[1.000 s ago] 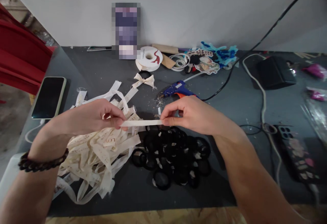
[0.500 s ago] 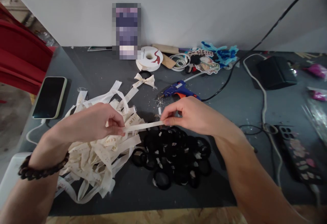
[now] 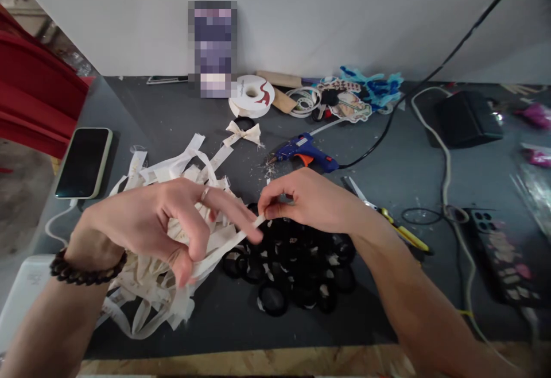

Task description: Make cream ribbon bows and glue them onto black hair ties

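Observation:
A narrow cream ribbon [image 3: 224,247] stretches slantwise between my two hands. My left hand [image 3: 185,223] pinches its lower end between thumb and index finger, with the other fingers reaching out along the strip. At the upper end, the thumb and fingertips of my right hand [image 3: 293,197] are closed on it. Beneath my left hand lies a tangled heap of cut cream ribbons [image 3: 146,297], some with printed letters. A pile of black hair ties [image 3: 297,263] sits under the strip and in front of my right hand.
Beyond my hands lie a blue glue gun [image 3: 303,151], a hair tie with a bow [image 3: 243,132] and a ribbon spool [image 3: 252,96]. Yellow-handled scissors [image 3: 404,231] rest by my right forearm. A phone [image 3: 84,162] is at left, a black cable [image 3: 451,56] crosses at right.
My left hand has shifted down and opened its outer fingers along the ribbon. My right hand has moved slightly left, and the ribbon now slants more steeply. The scissors have come into view.

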Action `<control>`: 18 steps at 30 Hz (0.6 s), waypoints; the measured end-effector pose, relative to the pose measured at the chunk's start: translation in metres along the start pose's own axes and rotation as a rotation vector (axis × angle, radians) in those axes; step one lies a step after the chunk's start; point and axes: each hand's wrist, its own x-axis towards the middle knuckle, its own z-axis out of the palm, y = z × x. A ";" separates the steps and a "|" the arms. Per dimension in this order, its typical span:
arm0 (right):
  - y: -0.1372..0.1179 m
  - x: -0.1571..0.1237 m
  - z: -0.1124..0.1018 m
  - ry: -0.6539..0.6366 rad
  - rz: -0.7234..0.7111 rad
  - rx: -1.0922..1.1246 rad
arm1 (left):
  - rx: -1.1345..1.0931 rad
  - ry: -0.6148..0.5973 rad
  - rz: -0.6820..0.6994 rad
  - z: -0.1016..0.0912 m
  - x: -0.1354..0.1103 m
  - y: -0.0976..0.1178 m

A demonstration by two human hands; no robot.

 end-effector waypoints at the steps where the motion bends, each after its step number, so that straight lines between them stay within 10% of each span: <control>1: 0.000 -0.001 -0.001 -0.019 -0.024 0.009 | -0.118 -0.161 0.023 -0.001 0.000 -0.002; 4: 0.002 -0.004 -0.009 -0.100 -0.159 0.053 | -0.357 -0.247 -0.015 -0.003 -0.001 -0.007; 10: 0.013 -0.006 -0.018 -0.051 -0.375 0.410 | -0.626 0.125 -0.003 0.010 0.011 -0.017; 18: 0.001 0.004 0.029 0.080 -0.320 1.052 | -0.603 0.171 -0.103 0.013 0.015 -0.013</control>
